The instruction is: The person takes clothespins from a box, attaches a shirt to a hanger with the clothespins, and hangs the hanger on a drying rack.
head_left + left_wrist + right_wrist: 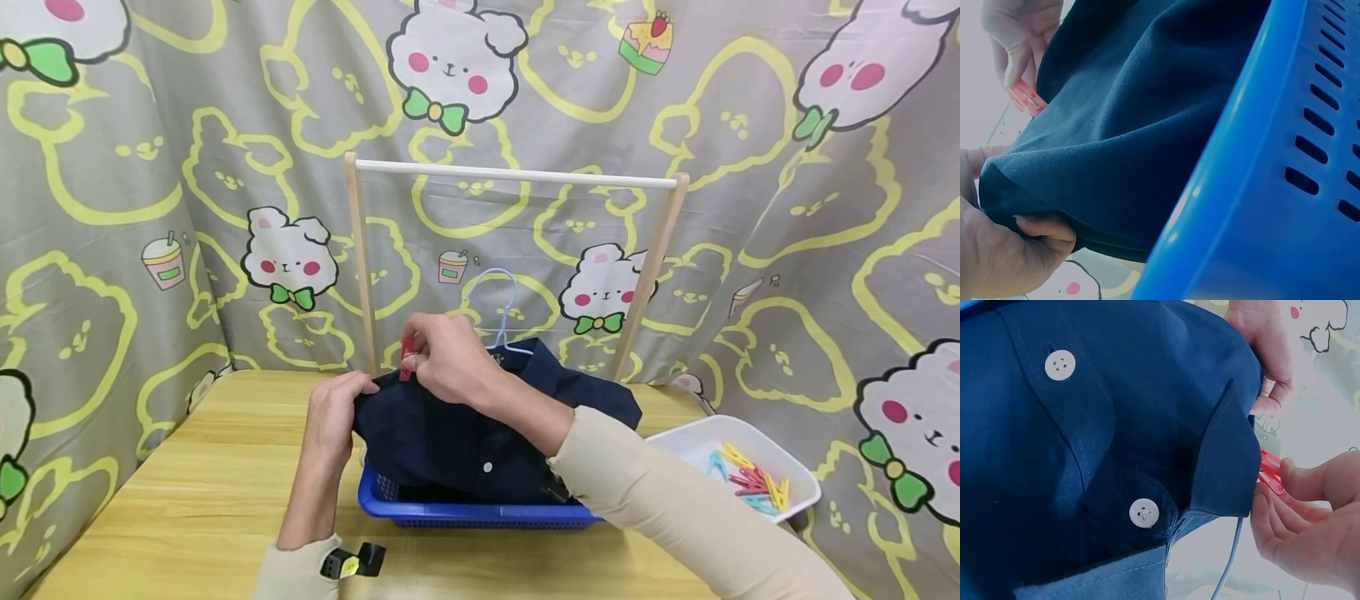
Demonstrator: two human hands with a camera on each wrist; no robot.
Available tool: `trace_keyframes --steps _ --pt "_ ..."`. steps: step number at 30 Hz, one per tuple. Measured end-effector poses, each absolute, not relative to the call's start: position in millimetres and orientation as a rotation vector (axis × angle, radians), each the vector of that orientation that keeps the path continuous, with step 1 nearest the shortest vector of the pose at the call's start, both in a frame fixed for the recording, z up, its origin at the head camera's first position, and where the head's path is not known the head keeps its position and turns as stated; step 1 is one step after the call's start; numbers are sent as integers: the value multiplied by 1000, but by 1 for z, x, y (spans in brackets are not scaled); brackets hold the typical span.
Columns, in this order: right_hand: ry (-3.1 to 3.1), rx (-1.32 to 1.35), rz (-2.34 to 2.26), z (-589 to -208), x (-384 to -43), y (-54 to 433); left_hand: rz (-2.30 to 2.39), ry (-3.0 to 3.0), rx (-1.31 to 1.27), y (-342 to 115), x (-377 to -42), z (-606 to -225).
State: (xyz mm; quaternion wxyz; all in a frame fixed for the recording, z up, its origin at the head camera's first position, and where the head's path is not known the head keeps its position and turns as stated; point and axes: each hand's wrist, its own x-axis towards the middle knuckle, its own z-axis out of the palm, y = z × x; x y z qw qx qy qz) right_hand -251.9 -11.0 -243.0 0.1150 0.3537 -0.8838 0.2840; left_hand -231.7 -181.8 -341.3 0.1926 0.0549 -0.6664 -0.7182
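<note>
Nearest is the blue basket point(480, 512), which stands on the worktop point(225, 467). The dark navy shirt point(442, 437) is above and partly inside this basket, with white buttons point(1144, 513) on its front. At one side, the left hand point(332, 414) grips the shirt by its shoulder, the cloth pinched between thumb and fingers. Near to it, the right hand point(453, 358) has its fingers narrow, holding a red clothespin point(1271, 480) at the upper edge of the shirt; whether this clothespin bites the cloth, I cannot tell. To the right is a white tray point(682, 442) with coloured clothespins point(757, 483). The hook of a pale hanger point(503, 321) rises from the collar. Behind stands a rack point(517, 173) with wooden posts, and farthest hangs a printed curtain point(240, 50)
</note>
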Motion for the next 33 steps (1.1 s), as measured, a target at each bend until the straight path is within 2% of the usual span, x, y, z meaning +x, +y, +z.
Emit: trace_keyframes --steps 33 --pt "-2640 998 854 -241 -248 -10 -1988 -1923 157 -182 -230 -340"
